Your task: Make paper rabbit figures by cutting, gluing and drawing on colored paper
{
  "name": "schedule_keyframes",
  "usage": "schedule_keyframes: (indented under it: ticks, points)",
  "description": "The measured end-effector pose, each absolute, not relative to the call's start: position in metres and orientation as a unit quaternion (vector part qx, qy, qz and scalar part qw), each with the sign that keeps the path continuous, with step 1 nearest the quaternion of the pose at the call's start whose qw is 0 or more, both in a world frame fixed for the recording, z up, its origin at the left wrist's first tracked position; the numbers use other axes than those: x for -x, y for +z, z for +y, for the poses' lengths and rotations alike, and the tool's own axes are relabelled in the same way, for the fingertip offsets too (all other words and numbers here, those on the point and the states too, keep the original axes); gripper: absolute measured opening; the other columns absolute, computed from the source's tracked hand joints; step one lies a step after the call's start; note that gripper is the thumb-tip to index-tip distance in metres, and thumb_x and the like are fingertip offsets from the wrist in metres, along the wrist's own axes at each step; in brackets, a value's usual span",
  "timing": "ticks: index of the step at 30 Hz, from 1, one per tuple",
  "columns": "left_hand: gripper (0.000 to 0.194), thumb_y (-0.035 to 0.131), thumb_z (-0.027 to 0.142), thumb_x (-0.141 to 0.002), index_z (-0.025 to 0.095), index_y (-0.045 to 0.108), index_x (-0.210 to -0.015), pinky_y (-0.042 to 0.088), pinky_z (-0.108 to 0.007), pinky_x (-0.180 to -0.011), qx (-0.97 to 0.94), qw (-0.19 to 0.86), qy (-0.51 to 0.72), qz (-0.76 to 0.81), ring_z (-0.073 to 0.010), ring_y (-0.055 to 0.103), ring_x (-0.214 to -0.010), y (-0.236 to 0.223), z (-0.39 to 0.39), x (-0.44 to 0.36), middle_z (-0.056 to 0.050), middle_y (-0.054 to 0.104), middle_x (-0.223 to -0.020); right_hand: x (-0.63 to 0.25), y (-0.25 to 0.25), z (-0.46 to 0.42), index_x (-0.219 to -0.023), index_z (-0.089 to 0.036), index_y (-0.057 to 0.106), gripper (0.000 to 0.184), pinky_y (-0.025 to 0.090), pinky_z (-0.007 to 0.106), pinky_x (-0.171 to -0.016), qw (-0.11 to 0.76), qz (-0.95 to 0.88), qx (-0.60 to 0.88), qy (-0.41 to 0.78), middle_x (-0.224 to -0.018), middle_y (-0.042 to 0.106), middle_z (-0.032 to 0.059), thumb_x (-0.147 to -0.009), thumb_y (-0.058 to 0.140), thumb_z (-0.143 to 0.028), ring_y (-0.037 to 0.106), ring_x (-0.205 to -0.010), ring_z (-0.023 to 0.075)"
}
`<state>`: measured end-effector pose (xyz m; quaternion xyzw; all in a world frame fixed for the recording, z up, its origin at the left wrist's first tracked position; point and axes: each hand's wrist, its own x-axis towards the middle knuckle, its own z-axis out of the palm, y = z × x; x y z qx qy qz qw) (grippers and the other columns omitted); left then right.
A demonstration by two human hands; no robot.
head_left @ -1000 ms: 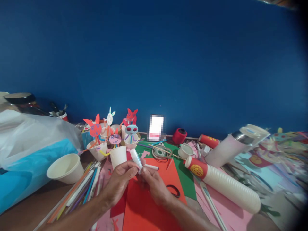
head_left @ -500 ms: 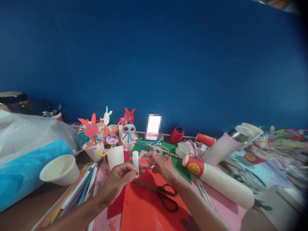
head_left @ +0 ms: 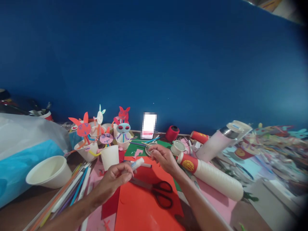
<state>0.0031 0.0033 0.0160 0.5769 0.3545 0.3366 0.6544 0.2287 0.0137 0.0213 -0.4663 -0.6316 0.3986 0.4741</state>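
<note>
Plain dark blue wall (head_left: 154,64) behind brown bench (head_left: 14,205); soft bright patch on wall at right, top right corner dark.

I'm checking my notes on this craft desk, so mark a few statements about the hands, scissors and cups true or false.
1. The left hand holds a white tube. True.
2. The scissors lie on green paper. False: the scissors lie on orange-red paper.
3. The long stack of paper cups lies on its side. True.
4. Both hands are clasped together. False: the right hand is apart from the left.
</note>
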Motion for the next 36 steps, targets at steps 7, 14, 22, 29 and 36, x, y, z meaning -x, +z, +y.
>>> schedule_keyframes:
  ticks: [7, 14, 22, 29, 36]
  points:
    - [0.011, 0.061, 0.028, -0.068, 0.019, 0.061, -0.064, 0.037, -0.024, -0.067, -0.564, 0.655, 0.351, 0.362, -0.0199, 0.052, -0.081, 0.008, 0.004, -0.004, -0.003, 0.059, -0.074, -0.236, 0.025, 0.015, -0.118, -0.022, 0.049, 0.038, 0.039, 0.023, -0.060, 0.364, -0.660, 0.371, 0.542, -0.087, 0.057, 0.0025, -0.084, 0.048, -0.039, 0.052, -0.069, 0.0105]
    - [0.011, 0.061, 0.027, -0.065, 0.017, 0.060, -0.062, 0.035, -0.022, -0.058, -0.544, 0.683, 0.337, 0.351, -0.0139, 0.046, -0.063, 0.014, 0.004, -0.006, -0.001, 0.055, -0.067, -0.236, 0.022, 0.015, -0.094, -0.016, 0.053, 0.027, 0.040, 0.023, -0.063, 0.337, -0.627, 0.359, 0.604, -0.078, 0.061, 0.0017, -0.078, 0.060, -0.035, 0.056, -0.071, 0.0109]
    - [0.011, 0.060, 0.027, -0.067, 0.017, 0.058, -0.063, 0.031, -0.022, -0.056, -0.540, 0.693, 0.332, 0.345, -0.0117, 0.040, -0.059, 0.007, 0.004, -0.005, 0.000, 0.052, -0.067, -0.231, 0.025, 0.012, -0.093, -0.017, 0.060, 0.021, 0.039, 0.024, -0.067, 0.343, -0.656, 0.392, 0.546, -0.081, 0.059, 0.0006, -0.078, 0.059, -0.032, 0.052, -0.072, 0.0108]
    - [0.007, 0.058, 0.022, -0.067, 0.017, 0.057, -0.062, 0.026, -0.021, -0.053, -0.538, 0.685, 0.355, 0.339, -0.0090, 0.032, -0.054, -0.002, 0.004, -0.006, 0.003, 0.047, -0.063, -0.231, 0.025, 0.012, -0.094, -0.019, 0.062, 0.018, 0.040, 0.024, -0.065, 0.332, -0.694, 0.407, 0.493, -0.081, 0.060, 0.0000, -0.079, 0.058, -0.028, 0.052, -0.069, 0.0110]
    - [0.009, 0.056, 0.024, -0.067, 0.016, 0.056, -0.062, 0.024, -0.022, -0.051, -0.574, 0.667, 0.296, 0.372, -0.0092, 0.033, -0.053, 0.007, 0.004, -0.009, 0.003, 0.047, -0.061, -0.228, 0.032, 0.007, -0.095, -0.019, 0.064, 0.018, 0.042, 0.025, -0.068, 0.290, -0.763, 0.413, 0.404, -0.084, 0.063, 0.0007, -0.078, 0.057, -0.021, 0.053, -0.072, 0.0124]
